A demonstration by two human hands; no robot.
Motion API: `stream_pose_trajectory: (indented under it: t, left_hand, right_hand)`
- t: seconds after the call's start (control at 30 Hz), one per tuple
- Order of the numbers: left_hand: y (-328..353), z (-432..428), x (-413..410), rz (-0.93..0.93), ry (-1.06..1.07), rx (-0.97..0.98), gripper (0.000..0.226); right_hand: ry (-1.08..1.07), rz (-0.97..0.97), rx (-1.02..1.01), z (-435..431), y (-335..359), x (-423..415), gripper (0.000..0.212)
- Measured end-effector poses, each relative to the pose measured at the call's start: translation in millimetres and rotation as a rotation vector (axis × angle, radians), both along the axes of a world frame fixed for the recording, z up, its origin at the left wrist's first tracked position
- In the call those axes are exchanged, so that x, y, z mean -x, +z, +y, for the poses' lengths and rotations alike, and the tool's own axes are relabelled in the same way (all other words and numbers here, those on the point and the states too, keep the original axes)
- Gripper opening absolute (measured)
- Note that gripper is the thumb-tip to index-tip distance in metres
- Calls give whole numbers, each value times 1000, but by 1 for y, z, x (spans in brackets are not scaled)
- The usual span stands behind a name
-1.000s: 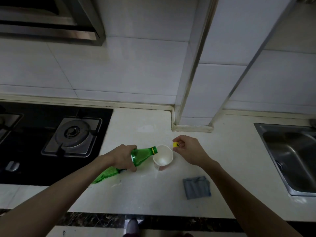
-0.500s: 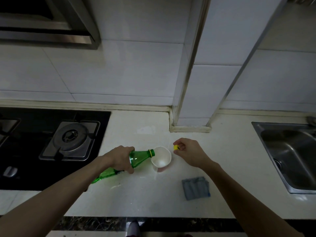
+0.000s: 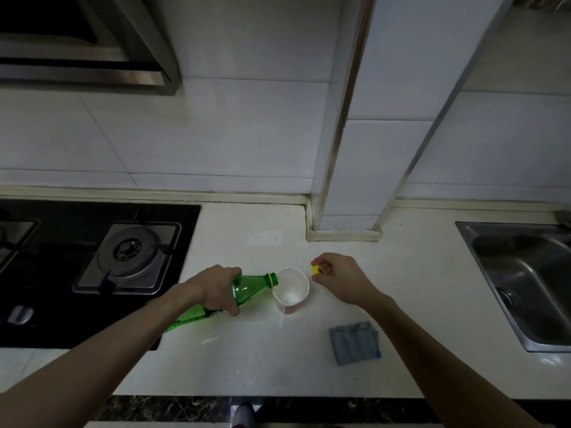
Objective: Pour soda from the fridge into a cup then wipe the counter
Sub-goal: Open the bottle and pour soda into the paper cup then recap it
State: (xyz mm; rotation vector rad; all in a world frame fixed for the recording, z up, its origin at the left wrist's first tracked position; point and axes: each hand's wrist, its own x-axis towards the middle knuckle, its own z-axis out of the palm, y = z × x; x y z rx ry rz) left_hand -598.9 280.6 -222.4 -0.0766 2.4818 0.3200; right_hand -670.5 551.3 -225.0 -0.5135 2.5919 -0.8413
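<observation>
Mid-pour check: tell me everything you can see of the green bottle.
The green bottle looks like clear green plastic, with a yellow ring at its neck. It is uncapped; the right hand pinches the yellow cap. It is tipped almost level, mouth at the rim of the white cup, base towards the person. The left hand grips its middle, hiding part of the body.

dim, wide-angle warp at edges
</observation>
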Motion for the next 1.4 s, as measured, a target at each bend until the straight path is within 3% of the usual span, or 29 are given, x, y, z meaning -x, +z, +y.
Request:
stream_pose_trajectory:
  t: [0.43,0.8,1.07,1.3,1.4]
  left_hand:
    - [0,1,1,41,14,-41,66]
    - [2,10,-1,277,110,-366,56]
    - [15,7,3,338,121,-423,56]
    - [32,-6,1,247,158,-643,46]
    - [41,-14,-1,175,147,-729,44]
  right_hand:
    - [-22,-6,30,-3,4,-1,31]
    - [-77,-108,408,-19,24,-4,26]
    - [3,-24,472,-38,43,-2,27]
    - [367,143,476,-46,73,7,31]
    - [429,233,430,-55,85,7,28]
